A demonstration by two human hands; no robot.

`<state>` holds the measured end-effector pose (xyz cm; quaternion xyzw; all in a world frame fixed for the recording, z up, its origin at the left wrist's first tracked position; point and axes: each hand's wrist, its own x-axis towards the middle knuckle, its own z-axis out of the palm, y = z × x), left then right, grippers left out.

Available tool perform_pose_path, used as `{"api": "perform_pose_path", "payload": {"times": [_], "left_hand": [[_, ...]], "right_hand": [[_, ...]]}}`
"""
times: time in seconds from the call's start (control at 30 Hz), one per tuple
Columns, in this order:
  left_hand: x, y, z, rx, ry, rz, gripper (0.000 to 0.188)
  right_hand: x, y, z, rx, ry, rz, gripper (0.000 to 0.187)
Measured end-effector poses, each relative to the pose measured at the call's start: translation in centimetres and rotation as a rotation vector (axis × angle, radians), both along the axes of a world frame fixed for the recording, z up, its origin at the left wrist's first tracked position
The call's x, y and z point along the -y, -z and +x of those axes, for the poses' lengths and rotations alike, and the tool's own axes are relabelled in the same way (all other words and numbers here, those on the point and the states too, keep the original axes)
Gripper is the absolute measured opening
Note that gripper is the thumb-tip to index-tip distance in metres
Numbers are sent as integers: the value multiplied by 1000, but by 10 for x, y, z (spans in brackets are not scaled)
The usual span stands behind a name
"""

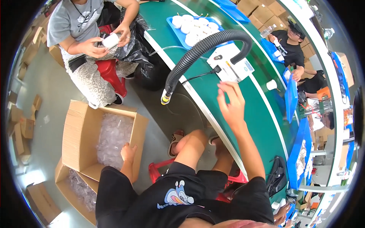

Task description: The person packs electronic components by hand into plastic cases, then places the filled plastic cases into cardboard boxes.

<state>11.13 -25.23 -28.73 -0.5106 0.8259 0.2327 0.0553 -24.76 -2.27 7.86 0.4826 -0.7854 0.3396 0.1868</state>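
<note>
Clear plastic pieces (114,133) fill a cardboard box (78,136), lying beyond and left of the left hand (128,154); its fingers are partly curled, and whether they grip a piece I cannot tell. The right hand's (232,110) fingers are parted, visibly holding nothing, near a white device (224,57) on the tabletop (205,87). Single pieces blur together

Left hand (128,152) lowered; right hand (233,107) raised, loosely curved.
</note>
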Motion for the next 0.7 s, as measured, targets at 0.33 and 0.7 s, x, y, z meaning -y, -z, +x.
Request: {"api": "perform_pose_path", "payload": {"times": [0.33, 0.7], "left_hand": [[-10, 6, -14, -8, 49, 20, 47], [-9, -6, -7, -37, -11, 45, 48]], "right_hand": [[169, 47, -181, -177, 544, 316, 98], [220, 24, -190, -130, 700, 570, 91]]}}
